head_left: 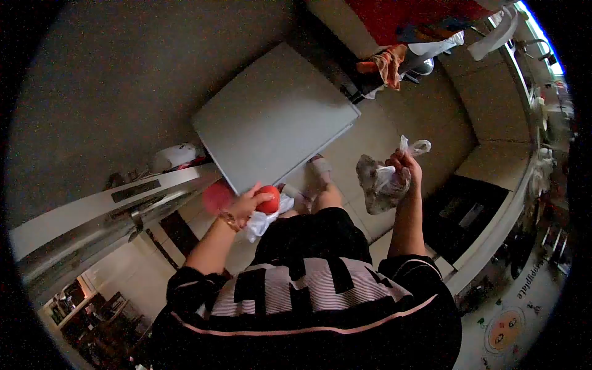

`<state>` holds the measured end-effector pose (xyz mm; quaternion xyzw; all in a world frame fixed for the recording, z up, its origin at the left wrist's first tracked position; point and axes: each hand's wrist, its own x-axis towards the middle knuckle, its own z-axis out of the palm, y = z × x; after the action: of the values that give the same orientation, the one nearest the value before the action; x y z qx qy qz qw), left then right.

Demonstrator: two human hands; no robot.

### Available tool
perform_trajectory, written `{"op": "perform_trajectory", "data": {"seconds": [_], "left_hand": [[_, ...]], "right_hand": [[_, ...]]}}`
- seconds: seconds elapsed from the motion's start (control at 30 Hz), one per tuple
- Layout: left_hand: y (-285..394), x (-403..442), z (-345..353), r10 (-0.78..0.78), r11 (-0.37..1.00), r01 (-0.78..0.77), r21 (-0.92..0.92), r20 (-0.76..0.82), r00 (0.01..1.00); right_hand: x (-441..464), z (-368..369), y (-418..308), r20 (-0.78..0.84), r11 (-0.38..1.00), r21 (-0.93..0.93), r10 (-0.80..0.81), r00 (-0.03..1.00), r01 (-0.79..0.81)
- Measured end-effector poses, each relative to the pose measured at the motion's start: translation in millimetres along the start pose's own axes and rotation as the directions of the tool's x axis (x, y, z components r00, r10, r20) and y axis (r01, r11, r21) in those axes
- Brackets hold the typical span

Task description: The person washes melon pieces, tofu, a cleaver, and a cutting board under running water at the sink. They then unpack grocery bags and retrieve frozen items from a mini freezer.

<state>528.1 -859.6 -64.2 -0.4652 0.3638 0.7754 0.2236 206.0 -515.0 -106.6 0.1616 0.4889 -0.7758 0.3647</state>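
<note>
My left hand (246,206) is closed round a red tomato (269,199), in front of my body on the left. A crumpled white plastic bag (262,226) hangs just under the tomato, against the same hand. Out to the right, my right hand (405,168) is raised with its fingers closed on a thin see-through plastic bag (374,185). Its handles (419,147) stick up above the fingers, and the darkish contents cannot be made out.
A large flat grey panel (277,117) stands in front of me. A blurred pink round thing (219,197) is behind my left hand. Along the right runs a counter (468,277) with a printed mat (505,330). Cloths (388,65) hang at the far right.
</note>
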Motion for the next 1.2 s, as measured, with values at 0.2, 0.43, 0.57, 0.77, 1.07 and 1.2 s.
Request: {"op": "perform_trajectory", "data": {"seconds": [0.2, 0.43, 0.57, 0.77, 1.07, 1.2], "left_hand": [[-13, 18, 9, 0.115, 0.992, -0.112, -0.053, 0.052, 0.992], [46, 80, -47, 0.634, 0.546, -0.307, 0.78, -0.145, 0.76], [58, 120, -44, 0.789, 0.277, -0.196, 0.941, -0.107, 0.605], [45, 128, -4, 0.871, 0.076, 0.126, 0.989, -0.127, 0.474], [40, 182, 14, 0.858, 0.133, 0.225, 0.965, -0.226, 0.462], [38, 210, 25, 0.849, 0.313, 0.25, 0.916, -0.388, 0.359]], "right_hand": [[-66, 60, -17, -0.252, 0.924, -0.35, -0.25, 0.935, 0.153], [-99, 19, -10, -0.252, 0.824, -0.519, -0.399, 0.882, 0.225], [-95, -10, -13, -0.211, 0.846, -0.46, -0.398, 0.893, 0.269], [-68, -25, -42, -0.221, 0.887, -0.437, -0.266, 0.938, 0.148], [-31, -146, -126, -0.19, 0.861, -0.471, -0.309, 0.932, 0.19], [-48, -157, -211, -0.155, 0.865, -0.436, -0.346, 0.925, 0.25]]}}
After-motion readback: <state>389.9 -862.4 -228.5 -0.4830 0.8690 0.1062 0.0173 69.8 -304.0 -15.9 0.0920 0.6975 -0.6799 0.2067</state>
